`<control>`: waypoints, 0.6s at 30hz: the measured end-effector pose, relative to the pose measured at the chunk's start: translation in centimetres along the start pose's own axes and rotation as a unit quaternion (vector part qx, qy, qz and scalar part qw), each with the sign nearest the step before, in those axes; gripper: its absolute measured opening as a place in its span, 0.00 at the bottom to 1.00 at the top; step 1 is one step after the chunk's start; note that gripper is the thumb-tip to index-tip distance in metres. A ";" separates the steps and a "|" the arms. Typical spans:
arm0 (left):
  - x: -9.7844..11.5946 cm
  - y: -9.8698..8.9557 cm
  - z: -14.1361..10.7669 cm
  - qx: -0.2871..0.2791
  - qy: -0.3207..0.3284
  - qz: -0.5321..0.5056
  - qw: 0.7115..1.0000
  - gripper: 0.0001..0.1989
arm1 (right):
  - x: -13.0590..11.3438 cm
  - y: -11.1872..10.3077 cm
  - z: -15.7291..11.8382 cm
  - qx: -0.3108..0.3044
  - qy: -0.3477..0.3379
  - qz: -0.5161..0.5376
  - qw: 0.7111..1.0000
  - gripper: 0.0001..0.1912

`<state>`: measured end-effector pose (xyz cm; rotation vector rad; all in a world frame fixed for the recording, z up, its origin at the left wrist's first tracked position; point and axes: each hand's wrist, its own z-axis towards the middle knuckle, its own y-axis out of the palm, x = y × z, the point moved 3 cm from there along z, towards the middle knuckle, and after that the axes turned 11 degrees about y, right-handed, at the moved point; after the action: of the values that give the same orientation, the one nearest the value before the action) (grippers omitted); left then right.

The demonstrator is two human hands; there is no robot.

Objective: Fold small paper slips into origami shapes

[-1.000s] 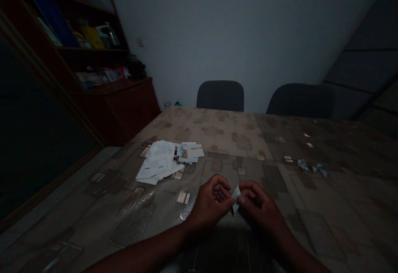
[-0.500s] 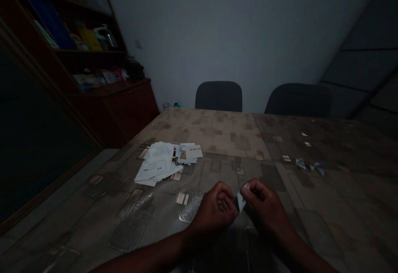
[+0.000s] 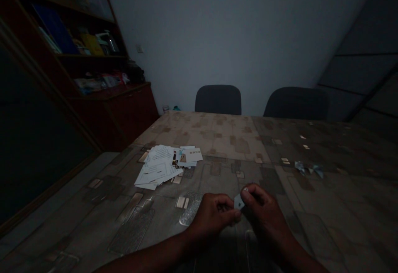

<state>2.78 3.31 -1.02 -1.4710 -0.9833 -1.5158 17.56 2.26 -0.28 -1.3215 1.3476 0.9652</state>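
Note:
Between my hands is a small folded piece of white paper (image 3: 239, 202) with a dark mark on it. My right hand (image 3: 262, 206) pinches its upper right side between thumb and fingers. At the opposite edge, my left hand (image 3: 214, 215) closes its thumb and fingers on the paper's left and lower corner. Both hands are just above the near part of the patterned table (image 3: 174, 233). To the left lies a loose pile of printed papers and cards (image 3: 160, 167). Several small folded paper pieces (image 3: 311, 169) rest on the right side of the table.
Two dark chairs (image 3: 218, 99) stand behind the table's far edge, against a pale wall (image 3: 224, 28). A wooden cabinet with shelves (image 3: 124, 111) is at the left. Near the far left table corner is a glass (image 3: 166, 109). The room is dim.
The folded paper has turned, so a flatter face with a dark mark shows. My left hand has lowered slightly and its fingers have come onto the paper. The camera view has tilted up a little.

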 end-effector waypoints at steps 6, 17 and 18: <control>0.9 -0.9 0.4 0.066 0.029 0.073 0.995 0.09 | 0.5 -0.6 0.1 0.049 0.000 0.035 0.998 0.20; 1.3 -1.0 0.1 -0.007 0.135 0.147 0.980 0.06 | -0.3 0.1 -0.1 0.001 -0.026 -0.020 0.999 0.16; 1.3 -0.9 0.2 -0.017 0.123 0.097 0.987 0.08 | -0.4 0.1 -0.2 -0.007 -0.029 -0.010 1.000 0.16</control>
<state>1.95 3.79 0.33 -1.3224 -0.6518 -1.5323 17.43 2.19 0.12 -1.3062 1.2842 0.9935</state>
